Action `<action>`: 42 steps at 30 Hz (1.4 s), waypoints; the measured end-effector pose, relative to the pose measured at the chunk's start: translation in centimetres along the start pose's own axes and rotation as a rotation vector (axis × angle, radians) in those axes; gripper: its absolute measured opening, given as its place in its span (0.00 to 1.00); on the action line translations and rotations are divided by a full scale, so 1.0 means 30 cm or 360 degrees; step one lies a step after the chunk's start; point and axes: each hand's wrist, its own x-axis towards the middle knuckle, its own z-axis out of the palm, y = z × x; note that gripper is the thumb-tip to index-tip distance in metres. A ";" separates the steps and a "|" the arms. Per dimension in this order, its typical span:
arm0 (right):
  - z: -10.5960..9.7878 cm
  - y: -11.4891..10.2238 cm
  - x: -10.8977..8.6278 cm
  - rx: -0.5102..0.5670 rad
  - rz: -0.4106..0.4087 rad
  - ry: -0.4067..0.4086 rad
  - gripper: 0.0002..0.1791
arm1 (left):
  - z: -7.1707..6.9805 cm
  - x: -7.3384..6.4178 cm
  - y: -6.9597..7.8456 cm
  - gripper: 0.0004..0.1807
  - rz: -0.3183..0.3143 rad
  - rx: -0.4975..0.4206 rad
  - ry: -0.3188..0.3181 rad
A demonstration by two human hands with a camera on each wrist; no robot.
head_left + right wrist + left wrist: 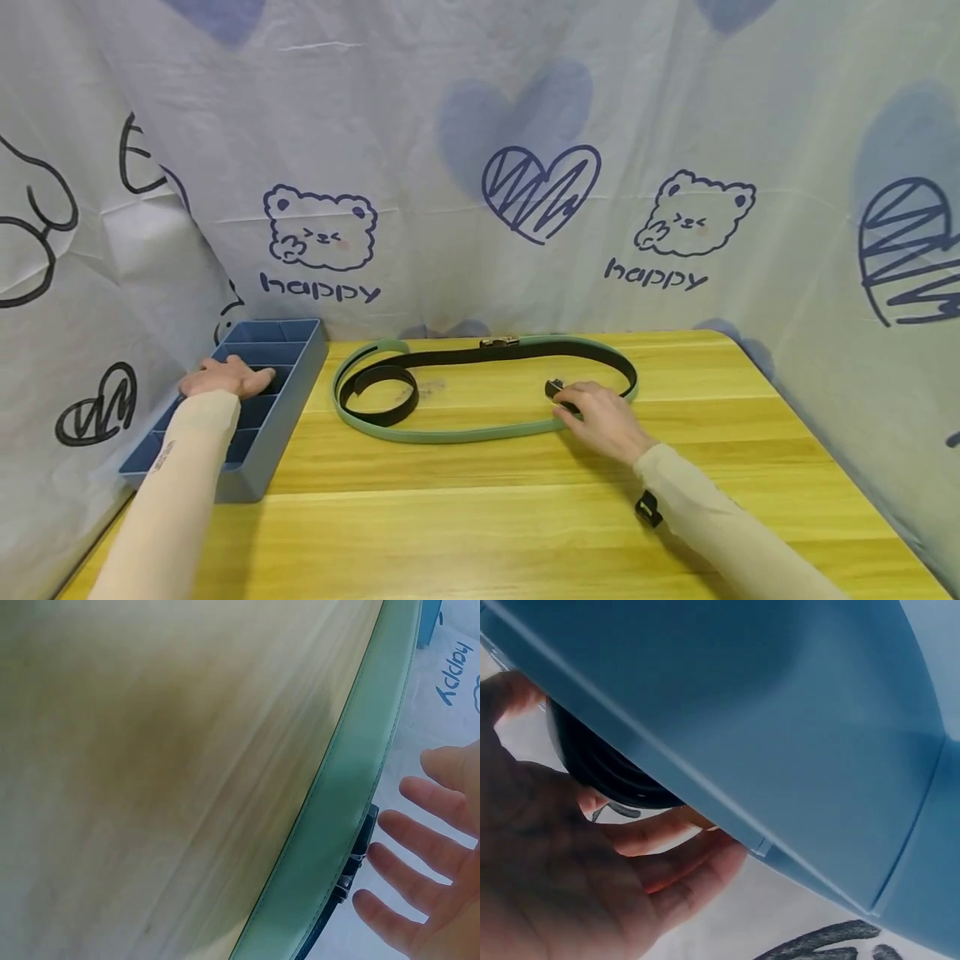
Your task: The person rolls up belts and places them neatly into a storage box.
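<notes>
My left hand [225, 379] reaches over a blue divided box [288, 417], with its thumb and fingers around the edges of a rolled black belt [619, 769]. Most of that roll is hidden by the box wall and the hand. My right hand [603, 421] is beside a black buckle [553, 389], with its fingers straight and spread in the right wrist view; whether they touch the buckle cannot be told. A long belt, green [465, 435] on one face and black on the other, lies in a wide loop on the table, with one end coiled at the left.
A metal buckle [498, 342] lies at the back of the belt loop. The yellow wooden table [450, 533] extends before me. A white printed cloth [450, 275] hangs behind it and at both sides.
</notes>
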 end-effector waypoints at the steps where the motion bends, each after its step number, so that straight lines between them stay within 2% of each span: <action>1: 0.001 -0.001 0.000 0.0000 -0.0010 0.0004 0.14 | -0.002 0.001 0.001 0.48 -0.0009 0.0006 0.0001; 5: 0.001 -0.003 0.003 0.0003 -0.0056 0.0008 0.14 | -0.006 0.001 0.014 0.45 0.0000 0.0031 0.0060; 10: 0.000 0.013 0.011 -0.0010 -0.0035 0.0032 0.13 | -0.009 -0.001 0.067 0.41 0.0109 0.0016 0.0221; 18: -0.010 0.100 0.019 -0.0044 0.0108 0.0070 0.11 | 0.017 -0.037 0.189 0.33 0.0304 0.0064 0.0428; 21: -0.019 0.155 0.017 -0.0096 0.0210 0.0087 0.11 | 0.036 -0.062 0.241 0.27 0.0390 0.0107 0.0514; 24: -0.034 0.211 0.017 -0.0114 0.0330 0.0092 0.11 | 0.050 -0.084 0.287 0.22 0.0481 0.0151 0.0542; 29: -0.062 0.270 0.013 -0.0090 0.0481 0.0066 0.14 | 0.068 -0.092 0.338 0.12 0.0585 0.0214 0.0466; 33: -0.072 0.290 0.015 -0.0064 0.0620 -0.0055 0.18 | 0.090 -0.088 0.371 0.08 0.0627 0.0226 0.0320; 38: -0.078 0.315 0.018 -0.0071 0.0779 -0.0205 0.22 | 0.121 -0.077 0.411 0.10 0.0562 0.0184 0.0077; 42: -0.080 0.336 0.014 -0.0041 0.0836 -0.0270 0.23 | 0.138 -0.056 0.419 0.12 0.0484 0.0149 -0.0015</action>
